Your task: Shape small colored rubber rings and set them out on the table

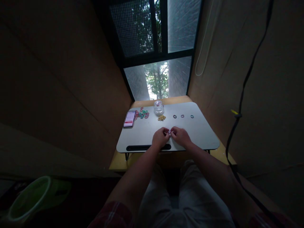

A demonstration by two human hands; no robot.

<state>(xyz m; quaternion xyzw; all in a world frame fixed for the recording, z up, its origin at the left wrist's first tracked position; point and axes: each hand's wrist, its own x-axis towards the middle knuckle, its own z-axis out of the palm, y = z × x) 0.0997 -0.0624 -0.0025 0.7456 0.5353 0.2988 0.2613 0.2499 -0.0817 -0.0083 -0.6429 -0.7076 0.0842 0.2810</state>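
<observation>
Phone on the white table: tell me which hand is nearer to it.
Left. The left hand is to the right of the phone and closer to the person; the right hand is farther right, beyond the left.

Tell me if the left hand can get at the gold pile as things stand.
Probably yes: the gold pile lies just beyond the left hand on the white tabletop, with nothing visible between them. That hand seems busy with a small pale piece, though, and may need freeing first.

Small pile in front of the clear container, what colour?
The pile is golden yellow; head view shows it.
</observation>
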